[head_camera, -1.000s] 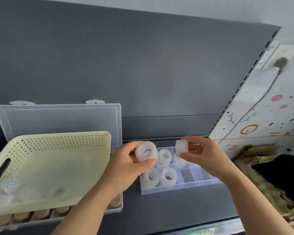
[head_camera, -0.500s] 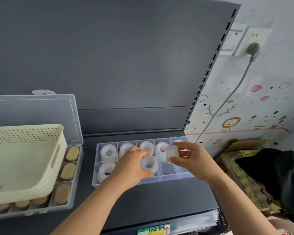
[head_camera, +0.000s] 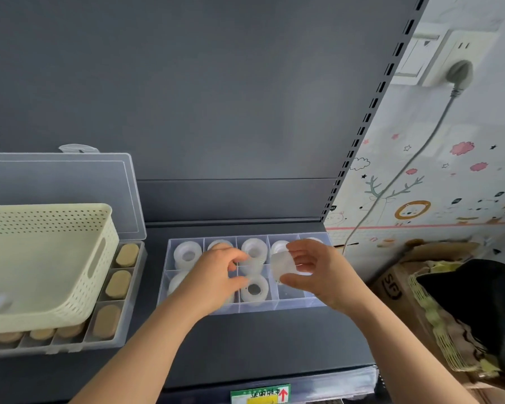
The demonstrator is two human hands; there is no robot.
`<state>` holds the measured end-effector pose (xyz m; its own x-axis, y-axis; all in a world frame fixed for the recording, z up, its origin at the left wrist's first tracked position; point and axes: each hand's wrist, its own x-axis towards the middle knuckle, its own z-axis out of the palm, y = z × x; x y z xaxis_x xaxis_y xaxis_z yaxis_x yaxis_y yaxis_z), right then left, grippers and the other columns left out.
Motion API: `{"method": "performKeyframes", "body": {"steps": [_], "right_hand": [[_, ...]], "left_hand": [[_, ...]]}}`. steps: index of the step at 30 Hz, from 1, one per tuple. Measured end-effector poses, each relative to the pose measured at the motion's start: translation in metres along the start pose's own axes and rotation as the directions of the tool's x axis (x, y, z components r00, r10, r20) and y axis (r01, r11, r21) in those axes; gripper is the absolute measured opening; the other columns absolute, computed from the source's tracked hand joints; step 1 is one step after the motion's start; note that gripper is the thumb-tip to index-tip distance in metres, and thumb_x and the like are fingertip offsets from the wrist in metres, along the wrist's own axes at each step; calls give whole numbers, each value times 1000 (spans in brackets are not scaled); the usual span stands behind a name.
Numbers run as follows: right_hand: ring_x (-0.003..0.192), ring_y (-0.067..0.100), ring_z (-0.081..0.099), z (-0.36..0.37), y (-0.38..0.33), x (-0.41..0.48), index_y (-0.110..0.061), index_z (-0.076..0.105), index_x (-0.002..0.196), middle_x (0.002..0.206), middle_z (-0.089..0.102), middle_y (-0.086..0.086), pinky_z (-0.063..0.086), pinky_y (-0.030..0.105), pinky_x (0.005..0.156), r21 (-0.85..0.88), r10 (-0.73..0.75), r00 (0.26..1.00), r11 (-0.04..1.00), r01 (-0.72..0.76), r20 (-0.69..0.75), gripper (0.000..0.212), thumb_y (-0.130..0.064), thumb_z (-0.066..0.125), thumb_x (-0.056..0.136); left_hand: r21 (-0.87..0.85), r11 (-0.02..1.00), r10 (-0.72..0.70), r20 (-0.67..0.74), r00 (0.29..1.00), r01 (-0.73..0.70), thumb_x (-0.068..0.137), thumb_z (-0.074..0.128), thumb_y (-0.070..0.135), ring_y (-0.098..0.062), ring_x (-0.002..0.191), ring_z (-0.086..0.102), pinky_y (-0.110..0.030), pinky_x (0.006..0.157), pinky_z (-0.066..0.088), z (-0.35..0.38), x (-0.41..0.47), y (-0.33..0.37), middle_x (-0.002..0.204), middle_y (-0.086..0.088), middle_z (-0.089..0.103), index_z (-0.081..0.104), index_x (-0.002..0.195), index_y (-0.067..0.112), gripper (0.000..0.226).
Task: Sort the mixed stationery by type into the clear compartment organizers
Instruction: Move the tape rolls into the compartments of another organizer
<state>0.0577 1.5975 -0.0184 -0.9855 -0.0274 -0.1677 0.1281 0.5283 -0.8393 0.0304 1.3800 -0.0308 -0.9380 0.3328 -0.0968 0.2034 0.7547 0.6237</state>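
A clear compartment organizer [head_camera: 292, 305] lies on the dark shelf with several white tape rolls in its cells. My left hand [head_camera: 213, 278] hovers over its middle with fingers relaxed. Its fingertips are right beside a tape roll [head_camera: 254, 289] that lies in a front-row cell. My right hand [head_camera: 321, 272] pinches another white tape roll [head_camera: 282, 268] between thumb and fingers, just above the organizer's right side. The cells under my hands are partly hidden.
At left a cream perforated basket [head_camera: 56, 258] sits on a second clear organizer [head_camera: 70, 346] holding tan oval pieces [head_camera: 118, 284], its lid [head_camera: 70, 193] propped open. A cardboard box [head_camera: 391, 287] and black cloth [head_camera: 478, 301] lie right. A labelled shelf edge [head_camera: 260, 393] runs in front.
My left hand lowered its tape roll into a front-row cell and let it go. My right hand, still holding its roll, came down over the organizer.
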Motion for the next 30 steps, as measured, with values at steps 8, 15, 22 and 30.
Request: {"method": "performKeyframes", "body": {"steps": [8,15,22,30], "right_hand": [[93,-1,52,34,-13,9,-30,59,122,106,55,-18,43,9,74,-279,-126,983,947,160,135,54,-32,79,72],[96,0,47,45,-10,13,-25,62,114,106,45,-22,46,17,82,-389,-202,967,887,247,154,44,-35,77,74],[98,5,57,46,-12,8,-24,62,116,116,57,-16,51,26,84,-423,-255,961,863,278,111,41,-37,73,79],[92,1,57,85,-94,15,-27,64,114,112,59,-22,38,1,70,-349,-430,894,825,445,125,29,-34,67,85]], "left_hand": [[36,996,-74,-102,992,78,87,67,29,-10,116,51,-22,94,41,-10,-14,-25,133,8,51,58,127,26,42],[3,998,-69,-115,991,70,88,64,29,-9,115,51,-19,91,39,-7,-16,-27,131,9,52,58,127,25,39],[-38,999,-40,-143,989,35,89,63,33,-4,115,50,-14,91,36,-12,-25,-29,129,12,53,59,125,25,37],[-7,1000,2,-381,925,-5,86,65,35,6,97,52,1,82,33,-97,-74,-44,110,20,59,67,111,27,26]]}}
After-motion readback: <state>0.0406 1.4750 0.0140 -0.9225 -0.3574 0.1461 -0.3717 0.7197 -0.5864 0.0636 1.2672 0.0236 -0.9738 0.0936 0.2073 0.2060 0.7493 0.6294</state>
